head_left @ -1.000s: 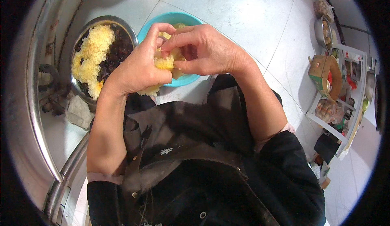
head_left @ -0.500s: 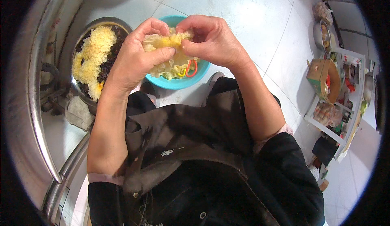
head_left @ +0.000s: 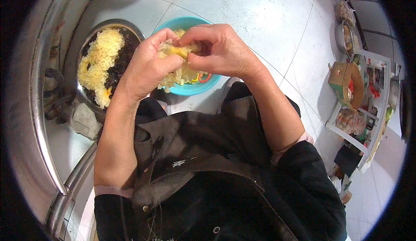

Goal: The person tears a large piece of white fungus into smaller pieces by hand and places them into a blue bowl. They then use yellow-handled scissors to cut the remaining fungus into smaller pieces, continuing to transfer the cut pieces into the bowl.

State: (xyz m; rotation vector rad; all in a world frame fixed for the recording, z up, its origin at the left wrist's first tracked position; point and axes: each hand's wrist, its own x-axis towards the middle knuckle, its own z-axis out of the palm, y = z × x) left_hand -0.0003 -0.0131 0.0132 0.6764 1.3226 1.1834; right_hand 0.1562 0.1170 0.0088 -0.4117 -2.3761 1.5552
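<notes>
a: what's in the containers?
b: the metal basin [head_left: 130,29] on the floor holds pale yellow white fungus and dark black fungus. the teal bowl [head_left: 190,88] beside it holds more pale pieces.
a: and the hands?
b: left hand [head_left: 145,70] and right hand [head_left: 221,50] both grip one white fungus clump [head_left: 175,63] above the bowl, hiding much of it. a cluttered white rack [head_left: 368,102] stands well apart on the right.
</notes>
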